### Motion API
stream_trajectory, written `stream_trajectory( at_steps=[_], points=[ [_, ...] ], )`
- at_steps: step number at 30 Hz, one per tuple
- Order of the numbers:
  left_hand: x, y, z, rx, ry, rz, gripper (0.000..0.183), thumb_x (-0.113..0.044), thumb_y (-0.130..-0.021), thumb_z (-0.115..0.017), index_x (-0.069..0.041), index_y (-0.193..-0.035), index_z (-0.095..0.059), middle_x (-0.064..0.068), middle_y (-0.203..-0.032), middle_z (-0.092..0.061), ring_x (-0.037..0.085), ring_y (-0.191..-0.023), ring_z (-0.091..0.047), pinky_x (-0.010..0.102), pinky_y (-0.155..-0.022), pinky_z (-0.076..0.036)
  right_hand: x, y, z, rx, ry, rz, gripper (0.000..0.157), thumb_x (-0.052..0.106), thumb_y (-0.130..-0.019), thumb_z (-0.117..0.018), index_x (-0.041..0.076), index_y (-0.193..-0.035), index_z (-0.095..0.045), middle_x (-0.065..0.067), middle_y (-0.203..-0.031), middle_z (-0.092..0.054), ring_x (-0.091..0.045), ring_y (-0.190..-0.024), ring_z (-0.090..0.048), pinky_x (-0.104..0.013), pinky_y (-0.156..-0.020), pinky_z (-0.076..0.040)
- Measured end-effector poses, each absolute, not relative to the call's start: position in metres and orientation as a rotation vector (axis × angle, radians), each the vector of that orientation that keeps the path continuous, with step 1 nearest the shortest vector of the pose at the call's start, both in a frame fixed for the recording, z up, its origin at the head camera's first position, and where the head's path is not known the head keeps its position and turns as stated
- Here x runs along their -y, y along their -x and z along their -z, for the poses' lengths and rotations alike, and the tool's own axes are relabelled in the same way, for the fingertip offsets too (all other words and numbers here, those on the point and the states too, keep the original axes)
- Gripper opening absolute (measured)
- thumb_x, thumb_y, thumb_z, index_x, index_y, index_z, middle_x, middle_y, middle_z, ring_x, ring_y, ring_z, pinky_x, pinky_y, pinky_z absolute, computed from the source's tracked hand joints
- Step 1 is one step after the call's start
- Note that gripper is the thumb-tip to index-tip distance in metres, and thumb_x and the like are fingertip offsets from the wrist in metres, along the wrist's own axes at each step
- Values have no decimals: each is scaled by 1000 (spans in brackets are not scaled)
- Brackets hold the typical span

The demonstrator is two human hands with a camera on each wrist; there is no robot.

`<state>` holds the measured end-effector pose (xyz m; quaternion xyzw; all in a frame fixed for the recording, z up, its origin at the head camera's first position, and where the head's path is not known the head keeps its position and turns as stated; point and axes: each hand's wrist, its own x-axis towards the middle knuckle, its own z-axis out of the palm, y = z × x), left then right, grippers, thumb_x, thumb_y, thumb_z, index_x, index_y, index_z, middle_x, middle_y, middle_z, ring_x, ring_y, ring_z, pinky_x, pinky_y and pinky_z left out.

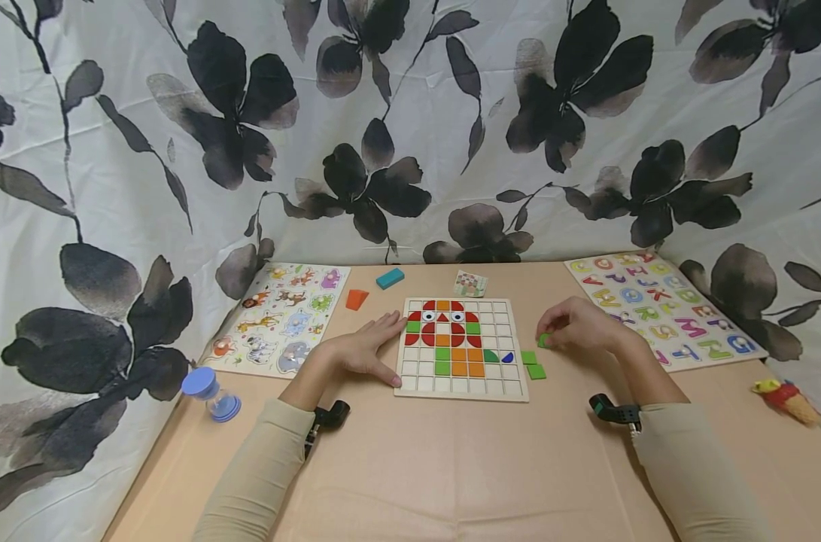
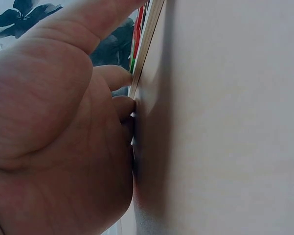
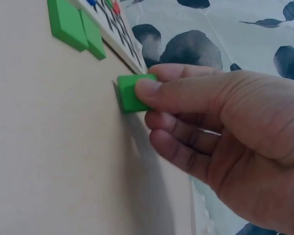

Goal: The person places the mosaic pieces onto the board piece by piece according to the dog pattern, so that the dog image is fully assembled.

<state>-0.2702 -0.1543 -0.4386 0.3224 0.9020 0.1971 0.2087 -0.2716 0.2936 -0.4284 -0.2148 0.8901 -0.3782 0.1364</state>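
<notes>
A white grid board lies mid-table, with red, orange, green and blue tiles set in some of its squares. Along its left edge rests my left hand, fingers extended and the thumb near the lower corner. In the left wrist view, fingertips of the left hand touch the board's side. To the right of the board my right hand pinches a green square tile between thumb and fingers, just over the table. A few green tiles lie between that hand and the board.
An animal picture board is at left, a letter board at right. Behind the grid lie orange pieces, a blue block and a small picture card. A blue sand timer and a colorful toy flank the table.
</notes>
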Motion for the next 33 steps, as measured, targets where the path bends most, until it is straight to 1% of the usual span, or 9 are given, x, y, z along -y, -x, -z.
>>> stream_trajectory(
  at_steps=[3, 8, 10, 16, 20, 24, 33],
  points=[
    [154, 270, 439, -2510, -896, -544, 122, -63, -67, -77, -17, -156, -8, 6, -162, 5, 25, -148, 6, 45, -118, -2, -289, 270, 425, -2553, 643, 1179, 14, 8, -80, -77, 8, -94, -74, -7, -86, -70, -21, -77, -59, -25, -65, -50],
    [154, 271, 439, -2506, -905, -535, 122, -63, -67, -77, -16, -156, -8, 8, -162, 5, 26, -148, 6, 46, -118, -2, -270, 266, 420, -2499, 690, 1242, 13, 12, -82, -76, 13, -95, -74, -4, -92, -71, -24, -82, -59, -27, -73, -51],
    [154, 271, 439, -2505, -902, -536, 122, -63, -67, -77, -16, -156, -8, 7, -162, 5, 26, -148, 6, 45, -118, -2, -260, 264, 418, -2479, 709, 1237, 12, 12, -83, -75, 13, -95, -74, -4, -91, -70, -25, -82, -59, -27, -72, -51],
    [154, 271, 440, -2507, -889, -536, 122, -64, -66, -77, -18, -156, -8, 5, -162, 6, 24, -148, 7, 44, -118, -1, -231, 259, 416, -2429, 813, 1197, 14, 11, -83, -75, 9, -97, -74, -4, -87, -69, -23, -78, -58, -25, -68, -51],
    [154, 271, 439, -2510, -886, -535, 122, -64, -66, -77, -17, -156, -8, 5, -162, 6, 24, -148, 6, 44, -118, -1, -217, 255, 418, -2404, 858, 1135, 14, 11, -82, -77, 11, -96, -75, -1, -86, -70, -21, -77, -59, -24, -68, -52],
    [154, 270, 438, -2509, -888, -538, 122, -63, -67, -77, -17, -156, -8, 6, -162, 5, 24, -148, 6, 45, -118, -2, -210, 252, 421, -2387, 861, 1095, 15, 10, -81, -77, 12, -96, -76, 0, -86, -71, -20, -77, -59, -24, -69, -52],
    [154, 272, 440, -2514, -884, -535, 122, -65, -66, -77, -18, -156, -8, 5, -162, 4, 23, -148, 6, 44, -118, -2, -204, 249, 421, -2379, 923, 1008, 16, 8, -81, -76, 13, -96, -76, 0, -87, -71, -18, -74, -58, -23, -66, -52]
  ],
)
